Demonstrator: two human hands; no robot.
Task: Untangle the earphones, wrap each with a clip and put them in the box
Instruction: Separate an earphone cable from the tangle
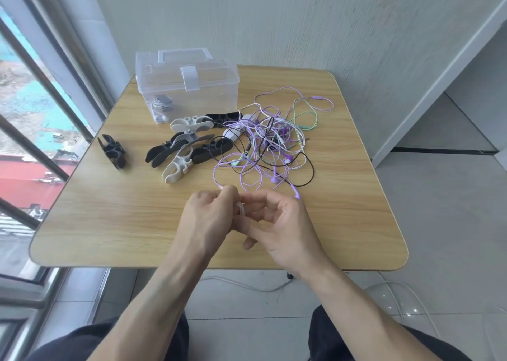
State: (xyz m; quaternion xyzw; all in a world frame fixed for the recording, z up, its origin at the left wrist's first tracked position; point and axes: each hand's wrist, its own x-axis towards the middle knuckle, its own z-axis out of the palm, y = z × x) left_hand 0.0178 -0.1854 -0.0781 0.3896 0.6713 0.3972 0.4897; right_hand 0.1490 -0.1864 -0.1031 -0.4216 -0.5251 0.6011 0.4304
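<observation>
**Freeing One Lilac Cord from the Tangle**

Left hand (210, 213): fingers curled, pinching the lilac cord (219, 168) where it leaves the tangle (267, 141). Right hand (282, 223): fingers curled toward the left, apparently holding a small pale item between the two hands; what it is cannot be told.

Recommended procedure for this step, judged from the layout:
- Keep the pinch near the cord end; feed slack toward the body, not upward.
- Draw slowly. Stop where black or green loops cross and lift them off instead of tugging.
- Guard the earbuds against snagging.

Clips (183, 146), black and pale, lying just left of the tangle; one black clip (113, 150) standing apart further left.

Box (189, 91): clear, at the table (109, 223) far edge, lid seemingly down. Inside, at the front left corner: one earphone set (162, 106) already wrapped. Remainder apparently bare.
</observation>
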